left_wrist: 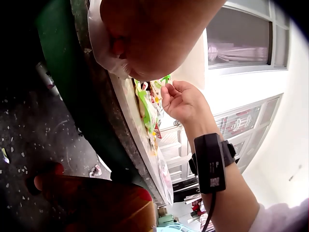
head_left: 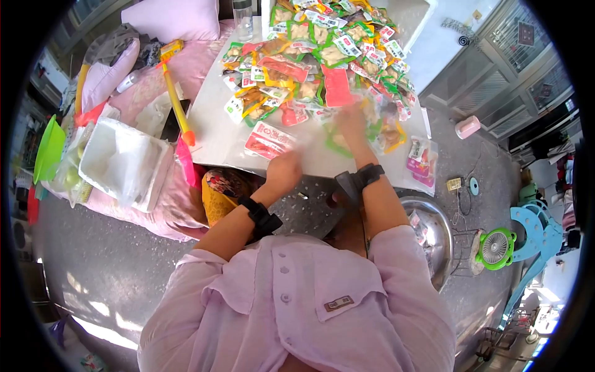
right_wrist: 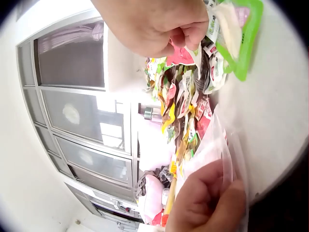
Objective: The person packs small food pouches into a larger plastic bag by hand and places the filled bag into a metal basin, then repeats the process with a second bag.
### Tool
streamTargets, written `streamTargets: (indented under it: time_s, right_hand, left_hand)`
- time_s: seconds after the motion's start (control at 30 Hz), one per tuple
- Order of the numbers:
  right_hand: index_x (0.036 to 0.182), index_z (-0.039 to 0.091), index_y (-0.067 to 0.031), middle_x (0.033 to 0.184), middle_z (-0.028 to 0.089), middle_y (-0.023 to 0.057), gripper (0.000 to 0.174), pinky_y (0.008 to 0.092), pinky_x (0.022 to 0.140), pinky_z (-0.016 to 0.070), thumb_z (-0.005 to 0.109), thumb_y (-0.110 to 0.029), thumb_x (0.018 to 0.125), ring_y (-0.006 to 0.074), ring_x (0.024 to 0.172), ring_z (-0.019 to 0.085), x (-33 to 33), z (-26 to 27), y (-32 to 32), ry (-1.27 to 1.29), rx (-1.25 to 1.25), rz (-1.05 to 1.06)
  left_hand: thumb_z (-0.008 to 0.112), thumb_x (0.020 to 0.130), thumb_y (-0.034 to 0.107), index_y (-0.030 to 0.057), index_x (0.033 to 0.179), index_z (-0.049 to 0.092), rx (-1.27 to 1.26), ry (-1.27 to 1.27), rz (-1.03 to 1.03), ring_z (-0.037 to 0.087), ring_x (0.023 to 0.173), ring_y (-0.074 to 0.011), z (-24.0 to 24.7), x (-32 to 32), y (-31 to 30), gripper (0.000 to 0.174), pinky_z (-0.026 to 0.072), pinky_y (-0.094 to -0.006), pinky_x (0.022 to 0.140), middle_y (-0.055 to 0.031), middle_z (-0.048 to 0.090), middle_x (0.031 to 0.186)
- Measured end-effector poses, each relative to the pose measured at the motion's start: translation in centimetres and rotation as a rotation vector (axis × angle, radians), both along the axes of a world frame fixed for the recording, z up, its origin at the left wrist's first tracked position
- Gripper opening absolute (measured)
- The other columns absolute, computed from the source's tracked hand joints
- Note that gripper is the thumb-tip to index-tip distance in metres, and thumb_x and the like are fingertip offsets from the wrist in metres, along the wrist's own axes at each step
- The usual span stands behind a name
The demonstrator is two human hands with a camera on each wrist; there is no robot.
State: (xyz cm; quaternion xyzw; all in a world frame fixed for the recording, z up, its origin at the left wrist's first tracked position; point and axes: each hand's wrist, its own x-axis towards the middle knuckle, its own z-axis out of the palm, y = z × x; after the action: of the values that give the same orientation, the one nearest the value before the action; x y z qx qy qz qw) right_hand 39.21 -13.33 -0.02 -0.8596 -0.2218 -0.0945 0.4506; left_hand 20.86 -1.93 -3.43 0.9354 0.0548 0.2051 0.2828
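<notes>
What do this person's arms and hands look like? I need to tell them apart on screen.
Pale lilac sleeves leave the forearms bare; the left grip and right grip wear no gloves. Each wrist has a black strap with a boxy black unit; the right unit shows a small pale label and a dark cable.

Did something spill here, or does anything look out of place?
Yes: the packets lie in a jumbled heap on the table, facing every which way, so they look tipped out. One pink packet sits apart by the table's right edge, as if it strayed. I see no clear damage.
</notes>
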Motion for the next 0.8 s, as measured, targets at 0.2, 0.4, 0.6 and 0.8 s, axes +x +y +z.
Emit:
streamTargets:
  time_s: [0.2,0.4,0.6,0.8]
  right_hand:
    - [0.083,0.050,-0.0022,0.087,0.054,0.0137,0.032,0.0421,0.071,0.0400,0.056,-0.030,0.067,0.0305,0.084,0.051,4.1,1.0,2.8,-0.220,-0.255,-0.111]
    - [0.104,0.043,-0.0025,0.106,0.048,0.0162,0.051,0.0552,0.081,0.0293,0.056,-0.035,0.066,0.0317,0.102,0.043,4.3,-0.3,5.6,-0.111,-0.662,-0.107]
    - [0.102,0.044,-0.0011,0.104,0.049,0.0172,0.043,0.0494,0.079,0.0357,0.051,-0.029,0.071,0.0310,0.098,0.048,5.4,-1.0,5.2,-0.075,-0.700,-0.070]
    - [0.090,0.048,-0.0021,0.086,0.056,0.0179,0.026,0.0419,0.065,0.0453,0.046,-0.022,0.073,0.0327,0.078,0.056,5.8,-2.3,2.8,-0.370,-0.747,0.012]
  left_hand:
    - [0.049,0.065,0.007,0.0042,0.083,0.052,0.002,-0.039,-0.004,0.053,0.071,-0.0308,0.0,-0.1,0.0,0.018,0.0431,-0.0392,0.063,-0.0129,0.054,0.077]
    - [0.050,0.064,0.006,0.0040,0.083,0.052,0.008,-0.065,-0.013,0.053,0.071,-0.0310,0.0,-0.1,0.1,0.019,0.0429,-0.0395,0.063,-0.0130,0.054,0.077]
    - [0.049,0.063,0.005,0.0035,0.084,0.052,0.001,-0.046,-0.041,0.053,0.073,-0.0314,-0.3,0.0,0.3,0.021,0.0427,-0.0395,0.064,-0.0141,0.053,0.078]
    - [0.049,0.062,0.003,0.0019,0.083,0.051,-0.010,-0.071,-0.048,0.052,0.073,-0.0319,-0.1,-0.2,0.2,0.021,0.0425,-0.0396,0.065,-0.0150,0.054,0.078]
